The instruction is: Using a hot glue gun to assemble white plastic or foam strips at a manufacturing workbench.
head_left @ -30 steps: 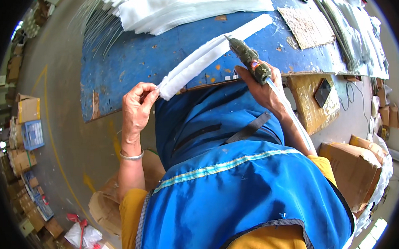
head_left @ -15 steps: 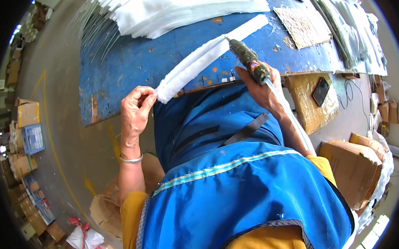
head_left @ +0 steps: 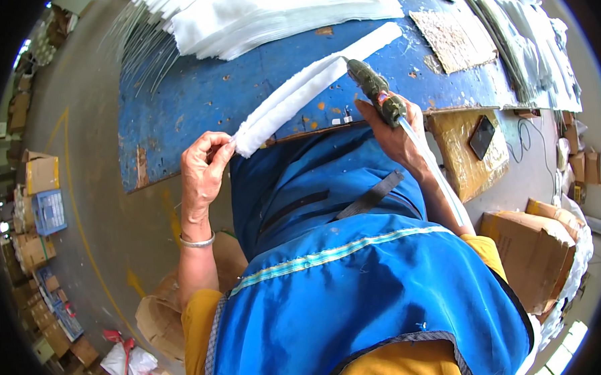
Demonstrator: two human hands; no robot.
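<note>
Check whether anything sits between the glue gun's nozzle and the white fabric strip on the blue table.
Nothing visible does. The glue gun in the right hand has its nozzle right at the edge of the white fabric strip, with only bare blue table alongside. The left hand pinches the strip's near end, well away from the nozzle.

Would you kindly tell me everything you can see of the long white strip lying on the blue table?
The white strip is long, narrow, soft and fibrous like padded fabric, apparently folded lengthwise. It lies diagonally across the worn blue table, its near end overhanging the edge. The left hand pinches that end; the glue gun in the right hand touches it near its middle. Its far end lies near a pile of white sheets.
</note>
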